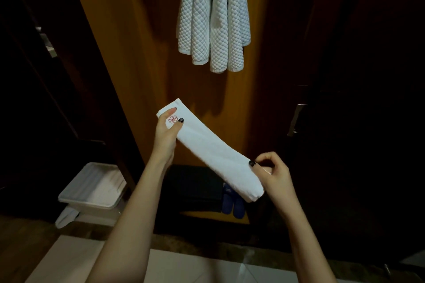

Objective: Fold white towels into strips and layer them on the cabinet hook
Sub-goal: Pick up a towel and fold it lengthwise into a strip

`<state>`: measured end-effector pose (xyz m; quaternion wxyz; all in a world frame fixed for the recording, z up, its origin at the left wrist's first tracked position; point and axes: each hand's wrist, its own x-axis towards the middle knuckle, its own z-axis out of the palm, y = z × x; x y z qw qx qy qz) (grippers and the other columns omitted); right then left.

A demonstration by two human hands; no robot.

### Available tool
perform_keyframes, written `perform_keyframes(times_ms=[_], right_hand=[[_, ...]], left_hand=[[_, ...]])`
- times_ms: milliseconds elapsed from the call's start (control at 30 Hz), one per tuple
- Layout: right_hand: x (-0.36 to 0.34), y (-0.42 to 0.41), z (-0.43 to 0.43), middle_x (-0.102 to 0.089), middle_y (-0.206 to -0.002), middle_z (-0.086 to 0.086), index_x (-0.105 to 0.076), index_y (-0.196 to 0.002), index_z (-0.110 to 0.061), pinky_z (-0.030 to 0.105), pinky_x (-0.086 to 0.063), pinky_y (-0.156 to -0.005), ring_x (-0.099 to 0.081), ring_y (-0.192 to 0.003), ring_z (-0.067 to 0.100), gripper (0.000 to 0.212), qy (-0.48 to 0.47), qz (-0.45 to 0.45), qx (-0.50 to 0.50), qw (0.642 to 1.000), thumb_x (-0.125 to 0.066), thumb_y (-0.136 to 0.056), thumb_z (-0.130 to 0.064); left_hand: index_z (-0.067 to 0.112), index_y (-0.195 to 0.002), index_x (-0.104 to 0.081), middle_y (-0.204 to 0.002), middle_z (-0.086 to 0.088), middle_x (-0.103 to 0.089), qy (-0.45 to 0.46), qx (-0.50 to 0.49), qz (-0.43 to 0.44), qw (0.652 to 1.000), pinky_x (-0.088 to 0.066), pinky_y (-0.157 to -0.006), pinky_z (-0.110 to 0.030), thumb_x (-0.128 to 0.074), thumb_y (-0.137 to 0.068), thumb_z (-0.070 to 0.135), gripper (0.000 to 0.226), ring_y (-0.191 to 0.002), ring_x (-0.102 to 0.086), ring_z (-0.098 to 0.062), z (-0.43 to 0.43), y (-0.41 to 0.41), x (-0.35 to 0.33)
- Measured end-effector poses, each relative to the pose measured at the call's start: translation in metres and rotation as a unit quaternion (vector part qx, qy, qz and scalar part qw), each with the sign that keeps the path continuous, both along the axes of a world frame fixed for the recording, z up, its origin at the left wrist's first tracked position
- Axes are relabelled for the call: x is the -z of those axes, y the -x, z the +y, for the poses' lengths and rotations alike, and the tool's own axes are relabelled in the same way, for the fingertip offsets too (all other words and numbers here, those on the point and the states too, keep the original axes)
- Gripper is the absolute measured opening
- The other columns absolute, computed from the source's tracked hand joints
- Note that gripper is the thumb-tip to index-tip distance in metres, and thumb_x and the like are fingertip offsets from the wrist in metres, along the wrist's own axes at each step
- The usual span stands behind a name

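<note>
Wooden cabinet panel [147, 76] with quilted towels [213, 18] hanging at its top edge. Below them, a folded white towel strip [207, 149] is held in mid-air, long axis upper-left to lower-right. The left hand [166, 135] grips the upper end, nearer the hung towels; the right hand [273, 172] pinches the lower end.

two hands, two forearms in view.
left hand [165, 135], centre-left of frame: thumbnail [181, 120] painted black, glossy.
right hand [273, 174], centre-right of frame: thumbnail [251, 163] also black, faint pale specks on polish, too small to tell pattern.
other nails mostly hidden.
left forearm [128, 213] and right forearm [305, 232]: bare from lower edge of frame up to wrists, slender, smooth.
</note>
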<state>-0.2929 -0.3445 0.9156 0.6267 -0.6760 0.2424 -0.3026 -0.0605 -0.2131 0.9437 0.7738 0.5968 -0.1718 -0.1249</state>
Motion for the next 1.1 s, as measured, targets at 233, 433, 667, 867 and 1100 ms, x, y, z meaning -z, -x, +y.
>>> perform_keyframes(times_ms=[233, 433, 667, 867, 1100], right_hand=[[-0.002, -0.001, 0.008, -0.07, -0.081, 0.014, -0.075, -0.091, -0.006, 0.024, -0.046, -0.06, -0.063, -0.071, 0.024, 0.031, -0.092, 0.053, -0.22, 0.97, -0.08, -0.078, -0.034], [0.004, -0.006, 0.02, -0.059, -0.086, 0.015, -0.066, -0.102, -0.004, 0.038, -0.03, -0.062, -0.048, -0.077, 0.031, 0.049, -0.071, 0.052, -0.21, 0.974, -0.065, -0.083, -0.05], [0.007, -0.013, 0.031, -0.054, -0.076, 0.009, -0.064, -0.091, 0.002, 0.028, -0.031, -0.059, -0.045, -0.069, 0.02, 0.046, -0.082, 0.037, -0.192, 0.977, -0.061, -0.085, -0.044], [0.002, -0.016, 0.031, -0.069, -0.091, 0.008, -0.076, -0.097, -0.014, 0.031, -0.038, -0.069, -0.056, -0.084, 0.025, 0.031, -0.091, 0.042, -0.242, 0.965, -0.064, -0.087, -0.04], [-0.001, -0.021, 0.029, -0.046, -0.078, 0.013, -0.055, -0.086, 0.014, 0.03, -0.026, -0.056, -0.039, -0.07, 0.027, 0.062, -0.087, 0.032, -0.252, 0.963, -0.069, -0.076, -0.046]], left_hand=[[0.016, -0.133, -0.049, -0.121, 0.0, -0.058, 0.011, 0.029, -0.015, 0.999, -0.055, -0.07, -0.018, -0.059, -0.093, 0.004, 0.043, -0.106, -0.062, -0.013, 0.002, -0.005, -0.013], [0.019, -0.129, -0.052, -0.132, -0.01, -0.055, 0.029, 0.03, -0.012, 0.999, -0.055, -0.074, -0.02, -0.059, -0.093, 0.003, 0.041, -0.112, -0.06, -0.019, 0.007, -0.013, -0.021], [0.015, -0.135, -0.05, -0.128, -0.012, -0.061, 0.116, 0.096, 0.051, 0.987, -0.057, -0.076, -0.028, -0.06, -0.091, 0.003, 0.047, -0.111, -0.065, -0.023, 0.01, -0.014, -0.043], [0.011, -0.137, -0.049, -0.132, -0.014, -0.059, 0.12, 0.168, 0.024, 0.978, -0.057, -0.08, -0.029, -0.059, -0.091, 0.002, 0.048, -0.115, -0.063, -0.025, 0.011, -0.011, -0.072], [0.013, -0.127, -0.057, -0.121, -0.008, -0.065, 0.104, 0.159, 0.0, 0.982, -0.058, -0.082, -0.031, -0.06, -0.09, -0.002, 0.04, -0.112, -0.065, -0.023, 0.02, -0.011, -0.086]])
